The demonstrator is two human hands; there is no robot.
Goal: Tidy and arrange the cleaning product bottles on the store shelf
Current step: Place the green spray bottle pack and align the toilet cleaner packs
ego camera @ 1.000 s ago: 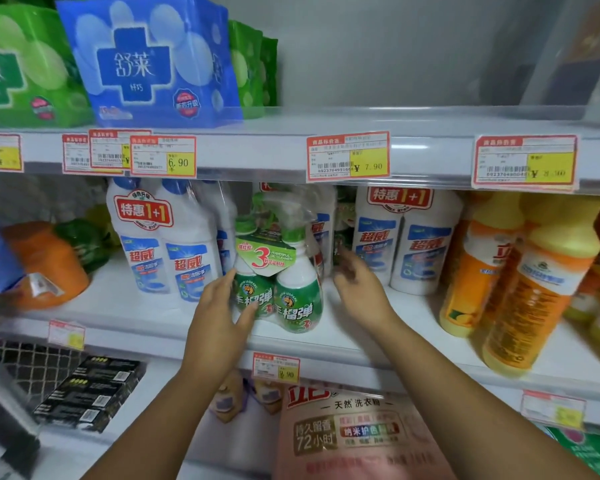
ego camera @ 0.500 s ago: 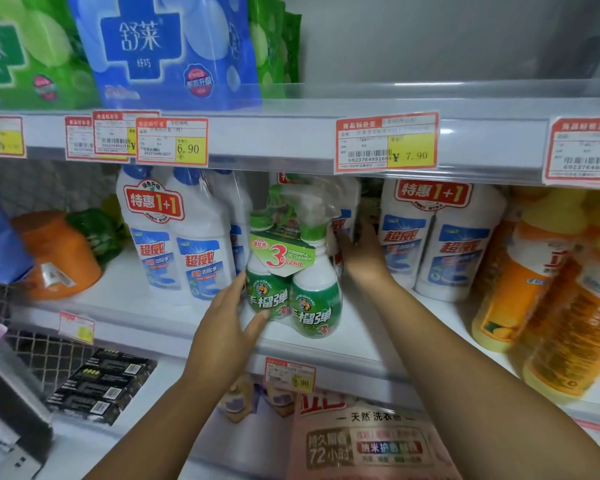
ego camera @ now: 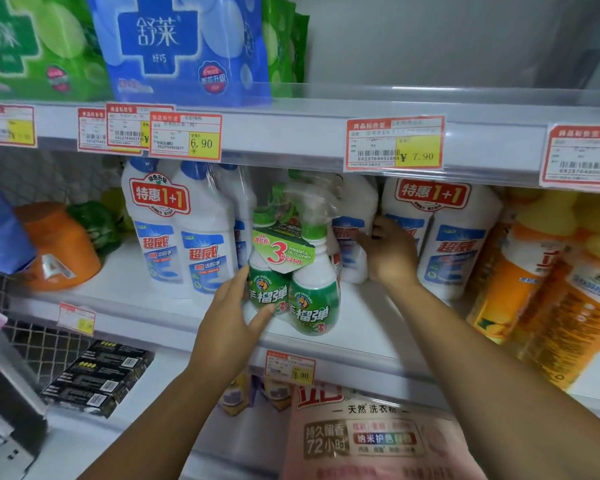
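white shelf board, middle tier. since half a second ago my right hand has gone deeper, onto the white bottle standing behind the sprays. its thumb lies across the bottle's front and its fingers tuck round the right side. my left hand has not moved. it cups the left bottle of the green spray twin pack, thumb on the label. the pack stands upright near the shelf's front edge, between my two hands, which are apart.
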